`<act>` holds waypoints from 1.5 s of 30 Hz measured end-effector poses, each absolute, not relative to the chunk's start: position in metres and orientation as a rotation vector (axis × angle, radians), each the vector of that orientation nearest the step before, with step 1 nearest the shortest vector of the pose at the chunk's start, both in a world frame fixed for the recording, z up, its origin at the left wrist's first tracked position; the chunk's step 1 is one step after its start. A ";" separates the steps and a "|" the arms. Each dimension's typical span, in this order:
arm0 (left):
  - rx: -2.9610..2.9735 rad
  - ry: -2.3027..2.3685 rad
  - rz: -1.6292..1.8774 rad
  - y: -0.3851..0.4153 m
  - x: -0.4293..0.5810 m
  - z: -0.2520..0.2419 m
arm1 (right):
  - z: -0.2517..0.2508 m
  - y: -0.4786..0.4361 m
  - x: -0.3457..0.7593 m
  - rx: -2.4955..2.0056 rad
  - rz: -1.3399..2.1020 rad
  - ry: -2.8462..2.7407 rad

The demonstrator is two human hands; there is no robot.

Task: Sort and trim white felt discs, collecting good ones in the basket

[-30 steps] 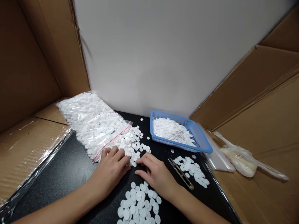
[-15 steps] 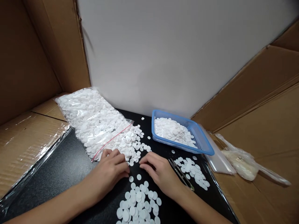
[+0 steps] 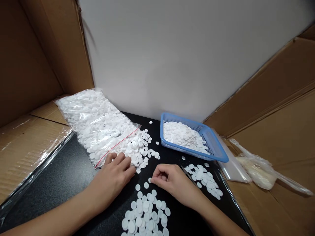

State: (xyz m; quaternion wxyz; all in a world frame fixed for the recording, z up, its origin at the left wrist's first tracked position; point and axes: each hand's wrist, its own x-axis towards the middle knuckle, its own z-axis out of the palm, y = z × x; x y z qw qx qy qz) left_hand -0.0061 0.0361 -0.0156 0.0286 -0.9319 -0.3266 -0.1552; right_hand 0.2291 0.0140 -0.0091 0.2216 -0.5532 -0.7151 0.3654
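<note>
My right hand (image 3: 175,183) pinches a small white disc (image 3: 150,180) between thumb and fingertips, just above the black table surface. My left hand (image 3: 116,177) is curled at the mouth of a clear zip bag (image 3: 95,121) full of white discs; its fingertips are hidden, so what they hold is unclear. Loose discs (image 3: 138,147) spill out of the bag's end past the red zip line. Between my forearms lies a spread of white discs (image 3: 146,214), some overlapping. Dark tweezers (image 3: 188,173) lie mostly behind my right hand.
A blue mesh basket (image 3: 194,152) partly filled with white discs stands at the back right. Before it lies another group of discs (image 3: 205,180). Flat clear plastic (image 3: 235,170) and a knotted plastic bag (image 3: 258,173) rest on cardboard at right. A pale wall (image 3: 172,59) rises behind.
My right hand has shifted slightly right and down, and a disc now shows at its fingertips. My left hand stays at the bag's mouth. The tweezers are more covered.
</note>
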 end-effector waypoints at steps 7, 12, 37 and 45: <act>-2.901 -0.964 -0.614 0.029 -0.005 -0.020 | -0.020 0.023 0.236 -1.452 0.926 -1.872; -3.057 -1.011 -0.777 0.029 -0.005 -0.026 | -0.024 0.022 0.234 -1.277 0.917 -1.923; -2.937 -0.653 -0.568 0.023 -0.002 -0.020 | -0.030 0.016 0.216 -1.052 0.264 -2.505; -3.132 -1.054 -0.831 0.024 0.002 -0.021 | -0.029 0.018 0.207 -0.900 -0.010 -2.555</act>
